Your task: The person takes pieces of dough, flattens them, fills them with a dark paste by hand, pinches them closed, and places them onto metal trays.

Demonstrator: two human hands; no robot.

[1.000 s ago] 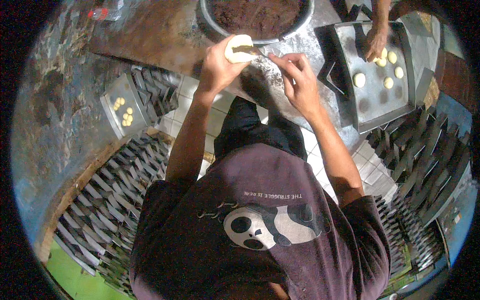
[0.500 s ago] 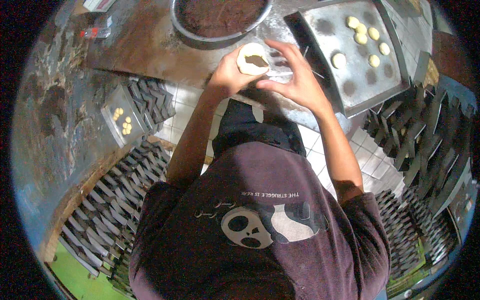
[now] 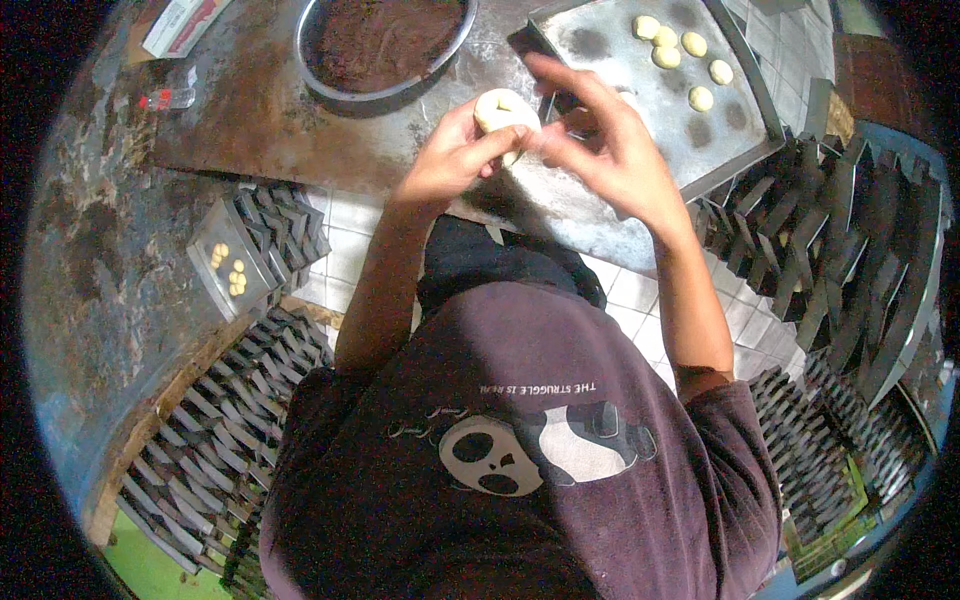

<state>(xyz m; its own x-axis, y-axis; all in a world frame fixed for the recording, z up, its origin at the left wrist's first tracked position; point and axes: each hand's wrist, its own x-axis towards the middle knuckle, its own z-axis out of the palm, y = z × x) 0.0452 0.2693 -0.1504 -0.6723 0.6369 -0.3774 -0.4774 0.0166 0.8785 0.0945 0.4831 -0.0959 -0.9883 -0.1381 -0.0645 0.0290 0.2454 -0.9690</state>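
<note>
A round of pale dough (image 3: 496, 106) rests in my left hand (image 3: 448, 158), its fingers curled around it and the thumb lying across its near edge. The upper side is mostly gathered over, with a small crease showing. My right hand (image 3: 618, 150) is at the dough's right side, holding nothing. Its fingers and thumb are apart, and the thumb tip meets the dough's edge, slightly blurred. Beyond my hands stands a wide metal basin (image 3: 375, 98) of dark brown filling (image 3: 385, 40). To the right, a baking tray (image 3: 738, 148) carries several dough balls (image 3: 666, 56).
The worktable (image 3: 250, 135) is stained brown. A clear plastic bottle with a red label (image 3: 170, 98) lies at the left, below a white box (image 3: 183, 28). Stacked metal trays flank me, and a lower left tray (image 3: 212, 280) holds small dough pieces (image 3: 237, 280).
The dough's opening, which showed dark filling, is now drawn nearly closed. My right hand has moved in to the dough. The view has shifted, so the basin and tray appear further left.
</note>
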